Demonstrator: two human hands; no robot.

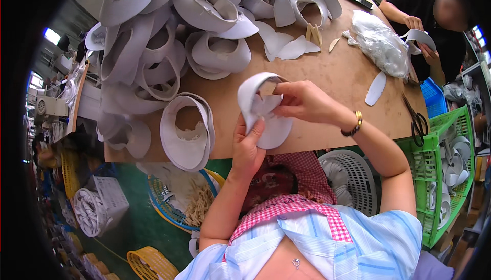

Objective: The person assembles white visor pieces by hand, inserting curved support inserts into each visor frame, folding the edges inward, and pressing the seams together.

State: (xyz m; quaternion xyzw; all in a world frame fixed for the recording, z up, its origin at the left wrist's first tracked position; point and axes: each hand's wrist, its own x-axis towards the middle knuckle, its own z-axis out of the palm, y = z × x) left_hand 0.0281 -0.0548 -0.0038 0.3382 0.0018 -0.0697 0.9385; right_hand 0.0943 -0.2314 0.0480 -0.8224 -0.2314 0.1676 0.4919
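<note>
Over the table's near edge I hold a white sun visor (276, 133) with a wide brim and a curved head band. My left hand (249, 146) grips it from the left and below, thumb on the brim. My right hand (310, 104) reaches in from the right, its fingers closed at the band's opening, where they pinch a pale flap of the visor. Their tips are partly hidden by the band. To the left, a nested stack of white visors (205, 136) overhangs the table edge.
A large heap of white visors (220, 55) covers the table's (337, 83) far left. Black scissors (418, 126) lie on the right edge, near a clear plastic bag (378, 42). Green crates (427, 172) and baskets (360, 170) stand below. A co-worker (417, 19) handles a visor at far right.
</note>
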